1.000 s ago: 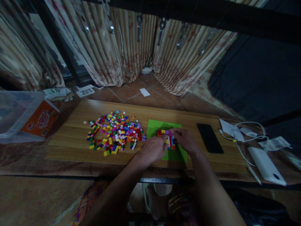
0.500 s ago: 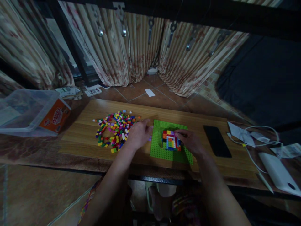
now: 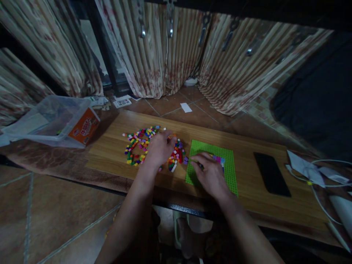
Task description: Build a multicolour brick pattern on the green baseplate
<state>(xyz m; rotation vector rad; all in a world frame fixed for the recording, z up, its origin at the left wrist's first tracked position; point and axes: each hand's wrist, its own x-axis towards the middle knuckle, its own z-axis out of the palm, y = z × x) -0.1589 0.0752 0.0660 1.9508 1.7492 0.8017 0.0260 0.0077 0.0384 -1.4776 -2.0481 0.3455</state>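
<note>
A green baseplate (image 3: 229, 165) lies on the wooden board (image 3: 115, 146). My right hand (image 3: 210, 176) rests flat on the plate with spread fingers and covers most of a small multicoloured brick build (image 3: 219, 159). My left hand (image 3: 159, 148) is down in the pile of small loose coloured bricks (image 3: 137, 143) to the left of the plate, fingers curled among them. Whether it holds a brick is hidden.
A black phone (image 3: 271, 178) lies right of the plate. White cables and paper (image 3: 308, 168) sit at the far right. A clear plastic bag with an orange box (image 3: 82, 128) lies at the left. Striped curtains (image 3: 165, 47) hang behind.
My left hand went from the build to the loose brick pile. My right hand slid over the build and covers it. The camera view shifted to the left.
</note>
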